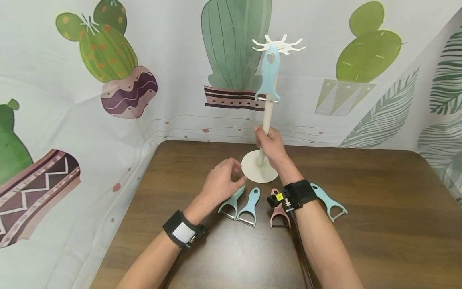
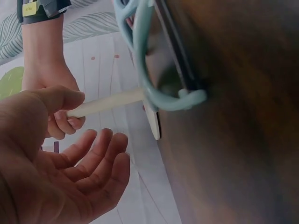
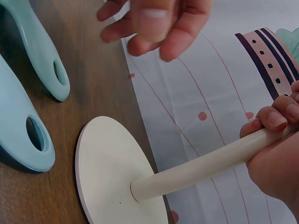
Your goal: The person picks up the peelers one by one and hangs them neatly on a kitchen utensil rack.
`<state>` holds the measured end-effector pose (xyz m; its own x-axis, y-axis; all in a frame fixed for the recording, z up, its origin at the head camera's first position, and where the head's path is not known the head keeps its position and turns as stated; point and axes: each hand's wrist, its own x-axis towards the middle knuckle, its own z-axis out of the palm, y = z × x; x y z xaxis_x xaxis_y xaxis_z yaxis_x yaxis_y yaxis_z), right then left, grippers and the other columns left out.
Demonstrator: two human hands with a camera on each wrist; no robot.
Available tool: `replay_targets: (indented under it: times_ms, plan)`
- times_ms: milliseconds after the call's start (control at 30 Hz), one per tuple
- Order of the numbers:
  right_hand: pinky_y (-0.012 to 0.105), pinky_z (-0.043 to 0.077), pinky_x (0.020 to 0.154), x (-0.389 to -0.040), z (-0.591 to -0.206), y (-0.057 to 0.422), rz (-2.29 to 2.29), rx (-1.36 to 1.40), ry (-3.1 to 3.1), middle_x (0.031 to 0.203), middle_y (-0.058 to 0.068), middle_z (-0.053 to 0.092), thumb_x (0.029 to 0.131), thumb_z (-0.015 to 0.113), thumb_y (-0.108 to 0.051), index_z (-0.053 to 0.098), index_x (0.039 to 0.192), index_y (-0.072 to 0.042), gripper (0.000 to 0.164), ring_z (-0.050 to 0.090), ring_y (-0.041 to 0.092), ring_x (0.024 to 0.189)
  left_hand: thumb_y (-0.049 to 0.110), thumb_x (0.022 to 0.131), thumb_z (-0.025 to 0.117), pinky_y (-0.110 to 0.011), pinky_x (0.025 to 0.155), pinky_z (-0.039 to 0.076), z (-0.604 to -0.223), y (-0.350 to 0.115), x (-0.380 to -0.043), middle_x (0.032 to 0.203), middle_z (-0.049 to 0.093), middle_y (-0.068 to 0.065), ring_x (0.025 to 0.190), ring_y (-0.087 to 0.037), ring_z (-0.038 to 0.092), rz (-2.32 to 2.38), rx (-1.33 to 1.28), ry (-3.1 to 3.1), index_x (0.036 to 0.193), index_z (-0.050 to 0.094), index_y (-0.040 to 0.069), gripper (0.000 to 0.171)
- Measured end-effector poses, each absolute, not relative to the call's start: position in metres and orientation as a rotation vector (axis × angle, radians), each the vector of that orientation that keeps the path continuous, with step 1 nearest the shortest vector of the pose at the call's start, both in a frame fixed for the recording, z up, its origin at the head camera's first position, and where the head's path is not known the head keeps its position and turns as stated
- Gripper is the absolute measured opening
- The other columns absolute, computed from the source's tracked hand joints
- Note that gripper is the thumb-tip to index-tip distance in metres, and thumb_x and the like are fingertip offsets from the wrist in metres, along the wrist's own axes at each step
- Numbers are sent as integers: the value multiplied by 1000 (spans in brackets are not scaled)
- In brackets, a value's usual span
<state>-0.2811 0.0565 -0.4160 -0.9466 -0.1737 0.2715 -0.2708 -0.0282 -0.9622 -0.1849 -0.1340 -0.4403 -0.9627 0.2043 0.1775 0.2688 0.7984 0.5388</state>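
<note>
My right hand (image 1: 274, 147) grips the pole of a cream rack stand (image 1: 267, 114) partway up, above its round base (image 1: 254, 170). From the hooks at the stand's top hangs a light-blue peeler (image 1: 268, 80), blade down. My left hand (image 1: 220, 184) hovers with loosely bent fingers just left of the base, nothing in its grasp. Its thumb overlaps the handle end of a mint-green peeler (image 1: 236, 196) in the head view. Beside that peeler lies a blue peeler (image 1: 251, 202). The left wrist view shows the relaxed left palm (image 2: 60, 182) and a peeler frame (image 2: 142, 56) up close.
A pink peeler (image 1: 280, 214) lies partly behind the right wrist's camera band (image 1: 300, 193). Farther right is another light-blue peeler (image 1: 326, 198). The brown wooden table (image 1: 390, 224) meets a cactus-print cloth (image 1: 180, 80) along its back edge.
</note>
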Motion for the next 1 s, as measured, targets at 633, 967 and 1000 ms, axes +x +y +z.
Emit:
replay_targets:
  times_ms: [633,967,1000]
  plan:
    - [35,36,71,-280,-415,56,2189,464,-2126,57,-4,41,111,52,-28,46,66,-10,49,38,19,60,37,91,82,-43,73,55,-452,-137,-174,102,67,-2,88,-20,66,-738,-289,-2996,114,71,12,36]
    - [35,37,71,-280,-415,56,2180,495,-2107,58,-3,41,111,51,-27,46,66,-8,49,37,32,63,40,90,83,-42,73,55,-455,-135,-172,100,65,0,87,-19,65,-659,-272,-3064,113,71,14,37]
    - [35,36,71,-281,-416,56,2180,497,-2106,58,-3,41,111,51,-27,46,66,-8,49,36,35,65,39,89,84,-41,73,55,-455,-135,-172,100,65,0,86,-19,65,-658,-274,-3069,113,70,14,37]
